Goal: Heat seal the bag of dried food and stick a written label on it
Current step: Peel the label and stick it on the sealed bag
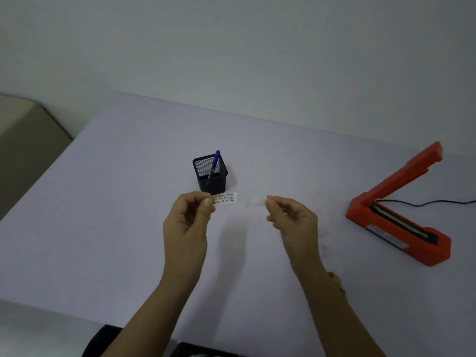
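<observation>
Left hand, raised over the worktop: thumb and forefinger pinched on the near end of the label, other fingers loosely curled. The label juts away from the fingertips toward the right hand; small writing shows on its face, too fine to read. Right hand, level with the left and well apart from it: thumb and forefinger closed on a pale, translucent strip, probably the label's peeled backing, though the blur leaves this uncertain. The strip's free end points back at the label without touching it.

Just beyond the left hand's fingertips stands a black mesh holder with a blue pen leaning in it. Far out from the right hand lies the orange sealer, its arm lifted, its cord running off the frame edge. The bag is not in view; whether it is sealed cannot be told.

Handling, as judged: the label is feather-light, limp and, once bared, tacky on one face; it will curl and cling to skin or to itself. Hold it by one end or by the edges, sticky face away from the fingers, and lay it down from one end. The backing, slick and weightless, needs only a light pinch.
</observation>
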Motion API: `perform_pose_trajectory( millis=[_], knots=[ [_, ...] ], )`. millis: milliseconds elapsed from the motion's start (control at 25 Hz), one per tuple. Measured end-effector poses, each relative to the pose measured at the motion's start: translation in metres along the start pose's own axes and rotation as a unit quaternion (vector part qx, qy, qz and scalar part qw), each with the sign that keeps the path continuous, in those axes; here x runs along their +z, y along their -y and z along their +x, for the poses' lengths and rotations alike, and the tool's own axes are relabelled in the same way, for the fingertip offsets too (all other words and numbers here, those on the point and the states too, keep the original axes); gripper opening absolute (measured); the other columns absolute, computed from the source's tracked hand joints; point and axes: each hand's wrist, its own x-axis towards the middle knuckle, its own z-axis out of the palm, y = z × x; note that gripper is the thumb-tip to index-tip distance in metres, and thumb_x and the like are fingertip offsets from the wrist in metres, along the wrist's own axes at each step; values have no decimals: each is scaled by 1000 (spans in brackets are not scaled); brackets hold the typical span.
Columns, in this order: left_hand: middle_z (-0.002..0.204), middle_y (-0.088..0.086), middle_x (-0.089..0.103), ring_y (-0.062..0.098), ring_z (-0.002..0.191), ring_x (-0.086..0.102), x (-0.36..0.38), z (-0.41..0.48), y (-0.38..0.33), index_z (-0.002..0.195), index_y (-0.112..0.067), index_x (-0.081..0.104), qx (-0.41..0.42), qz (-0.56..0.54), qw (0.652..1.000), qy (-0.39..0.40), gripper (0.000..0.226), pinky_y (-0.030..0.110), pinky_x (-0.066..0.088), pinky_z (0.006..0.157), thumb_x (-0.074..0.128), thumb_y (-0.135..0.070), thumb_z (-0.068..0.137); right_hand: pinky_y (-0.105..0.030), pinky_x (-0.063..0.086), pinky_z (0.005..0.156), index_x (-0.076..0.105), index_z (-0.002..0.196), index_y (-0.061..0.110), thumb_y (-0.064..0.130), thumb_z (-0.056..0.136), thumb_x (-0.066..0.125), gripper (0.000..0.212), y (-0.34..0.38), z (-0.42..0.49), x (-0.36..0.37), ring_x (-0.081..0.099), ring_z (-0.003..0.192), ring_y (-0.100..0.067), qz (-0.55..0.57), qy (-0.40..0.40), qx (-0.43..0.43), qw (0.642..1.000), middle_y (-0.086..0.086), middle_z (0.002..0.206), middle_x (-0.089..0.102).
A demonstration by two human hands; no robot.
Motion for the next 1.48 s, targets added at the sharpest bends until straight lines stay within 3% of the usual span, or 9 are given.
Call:
perform_pose_trajectory(
  millis=[120,320,600,720,800,920,1040,1280,1480],
  knots=[
    [83,-5,66,9,79,61,-15,6,22,89,-20,64,-82,-14,996,-43,13,20,50,75,55,-11,92,-18,45,61,71,81,25,26,82,68,3,-58,23,23,66,70,-11,-157,-4,20,987,8,75,70],
    [84,1,67,12,78,63,-29,11,46,88,-17,66,-166,-42,983,-73,13,20,50,75,56,-8,91,-25,44,61,64,100,20,28,87,61,16,-133,45,54,59,78,-15,-328,2,44,944,0,92,70],
    [83,0,67,12,79,62,-29,12,60,94,-13,66,-198,-20,977,-80,10,21,50,75,57,-9,90,-27,35,54,67,91,20,34,89,55,19,-158,46,67,54,85,-23,-479,-1,-77,874,-1,89,64],
    [85,1,67,13,80,61,-8,14,66,93,-13,66,-208,-18,976,-60,11,22,50,77,57,-9,90,-27,42,59,67,98,21,35,90,53,21,-140,50,57,56,85,-19,-404,-23,-61,912,0,93,64],
    [86,2,67,13,80,61,16,14,72,92,-16,66,-218,-11,976,-25,11,23,50,78,56,-10,91,-21,43,62,67,96,18,28,91,54,17,-124,53,30,58,74,-15,-316,-44,-29,947,1,87,66],
    [81,1,66,15,80,60,66,9,83,91,-17,65,-223,5,974,35,11,27,51,79,57,-10,91,-18,47,66,67,89,19,24,90,55,13,-106,54,-33,60,64,-11,-200,-51,67,976,5,76,66],
    [83,0,67,16,82,62,115,-4,97,91,-21,65,-210,53,972,87,10,30,53,82,57,-14,91,-28,53,71,67,89,23,24,92,54,14,-92,49,-88,60,59,-3,-122,-22,133,983,7,76,66],
    [80,0,67,17,79,62,185,-38,124,90,-18,65,-233,75,962,124,8,35,52,81,58,-14,90,-21,50,66,71,87,28,29,81,68,7,-88,49,-158,68,65,-6,-94,1,165,982,4,83,72],
    [86,3,67,18,81,64,212,-54,140,95,-11,65,-254,73,955,135,9,27,54,77,57,-12,91,-20,52,69,68,91,25,25,80,70,11,-113,57,-185,67,70,-9,-127,12,154,980,2,83,71]
  ],
)
